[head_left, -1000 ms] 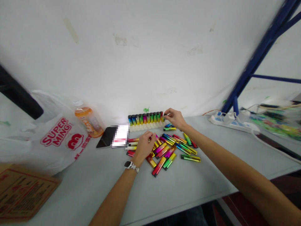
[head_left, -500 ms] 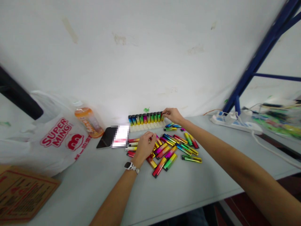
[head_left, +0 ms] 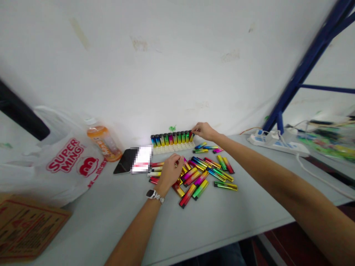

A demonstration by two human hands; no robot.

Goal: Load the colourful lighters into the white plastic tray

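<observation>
A row of shiny, multicoloured lighters [head_left: 170, 139] stands upright in a pale rack [head_left: 173, 149] against the wall. My right hand [head_left: 205, 131] is at the row's right end, its fingertips pinched on the top of the last lighter [head_left: 192, 137], which leans slightly. Over the left side of a loose pile of lighters [head_left: 195, 177], my left hand [head_left: 171, 170] is closed with curled fingers. What it grips, if anything, is hidden by the fingers and the pile.
Left of the rack lie a black tablet [head_left: 124, 161] and a bright, blurred-out screen [head_left: 142, 159]. Beyond them are an orange drink bottle [head_left: 104, 142], a white plastic bag [head_left: 66, 162] and a cardboard box [head_left: 33, 229]. A power strip [head_left: 277, 144] lies at right.
My right hand has shifted slightly up and to the right at the row's end, and the last lighter tilts a little more. My left hand has hardly moved.
</observation>
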